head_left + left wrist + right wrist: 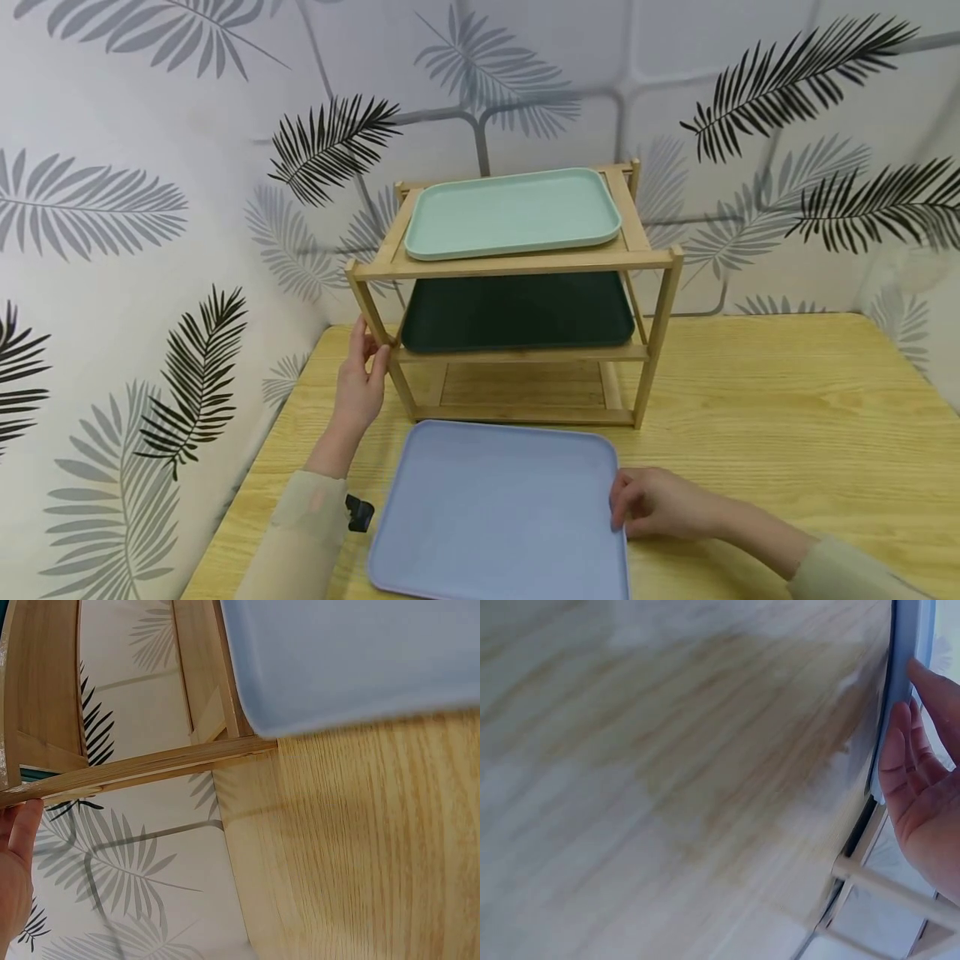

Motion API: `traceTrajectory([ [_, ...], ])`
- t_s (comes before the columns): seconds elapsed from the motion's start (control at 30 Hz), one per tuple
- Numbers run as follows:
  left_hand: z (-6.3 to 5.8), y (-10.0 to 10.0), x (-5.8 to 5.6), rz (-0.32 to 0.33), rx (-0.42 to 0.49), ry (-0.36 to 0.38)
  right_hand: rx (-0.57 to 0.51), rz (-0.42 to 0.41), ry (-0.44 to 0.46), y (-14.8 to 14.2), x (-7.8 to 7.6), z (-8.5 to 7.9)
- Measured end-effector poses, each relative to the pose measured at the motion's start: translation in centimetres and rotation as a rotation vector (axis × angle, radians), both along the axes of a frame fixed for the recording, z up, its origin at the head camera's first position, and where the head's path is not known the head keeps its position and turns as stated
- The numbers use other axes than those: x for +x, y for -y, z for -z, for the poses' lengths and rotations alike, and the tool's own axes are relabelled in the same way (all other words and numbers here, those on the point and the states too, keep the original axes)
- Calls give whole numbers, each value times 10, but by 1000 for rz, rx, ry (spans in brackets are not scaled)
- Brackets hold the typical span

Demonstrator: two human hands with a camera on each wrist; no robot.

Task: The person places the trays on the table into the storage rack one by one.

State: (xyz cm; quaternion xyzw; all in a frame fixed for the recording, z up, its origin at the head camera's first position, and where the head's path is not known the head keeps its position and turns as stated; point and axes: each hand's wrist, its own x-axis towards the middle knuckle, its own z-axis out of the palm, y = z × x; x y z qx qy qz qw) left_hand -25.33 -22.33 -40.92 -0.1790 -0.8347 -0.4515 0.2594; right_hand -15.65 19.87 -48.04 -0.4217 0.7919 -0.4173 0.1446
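Note:
A three-tier wooden rack (525, 265) stands at the back of the table. My left hand (362, 383) holds its left front post at about the middle shelf, thumb on the near side. In the left wrist view, part of that hand (15, 877) shows against the wood. A light blue tray (498, 508) lies flat on the table before the rack. My right hand (663, 502) pinches the tray's right rim, also seen in the right wrist view, where the hand (930, 806) meets the blue edge (906, 667).
On the rack's top sits a mint green tray (517, 210), and a dark green tray (517, 312) lies on the middle shelf. The bottom shelf (521, 385) is bare slats. Leaf-patterned cloth (217, 150) covers the walls behind and left of the wooden table (787, 400).

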Motion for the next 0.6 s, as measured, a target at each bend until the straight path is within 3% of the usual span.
traceTrajectory([
  [0.1,0,0,1,2,10,-4,-23,15,58,-8,2,0],
  [0.17,0,0,1,-4,12,-4,-58,40,47,-12,4,1],
  [0.33,1,-1,1,-14,8,4,-38,290,-23,-18,12,-3],
  [0.43,0,-1,2,-8,11,-5,17,419,53,-20,15,-3],
  [0.6,0,-2,0,-1,5,-20,5,461,199,-13,21,5],
])
